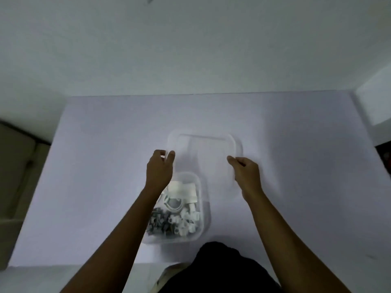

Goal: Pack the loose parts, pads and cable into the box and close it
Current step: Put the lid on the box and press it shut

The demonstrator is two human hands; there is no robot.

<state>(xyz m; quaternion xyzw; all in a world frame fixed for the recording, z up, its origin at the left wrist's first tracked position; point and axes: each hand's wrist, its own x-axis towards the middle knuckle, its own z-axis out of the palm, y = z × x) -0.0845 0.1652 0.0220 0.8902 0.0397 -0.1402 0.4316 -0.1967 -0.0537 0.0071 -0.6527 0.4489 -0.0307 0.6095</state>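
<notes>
Box: clear plastic box [204, 210] sits on the white table [95, 166] near its front edge, close to the person, open at the top.
Contents: white pads [183, 190], a coiled white cable [173, 205], and small white and grey loose parts [175, 224] already lie inside; nothing loose shows on the table around it.
Lid: clear lid [206, 153] is off the box, just beyond its far end, and seems raised and tilted; blur keeps me from telling whether its far edge touches the table.
Left hand: left hand [159, 168] pinches the lid's left edge between thumb and fingers, above the box's far left corner.
Right hand: right hand [245, 172] pinches the lid's right edge, to the right of and beyond the box.
Progress: packing looks done; closing is not.
Left to do: bring the lid toward the person, line it up over the rim and press it shut.
</notes>
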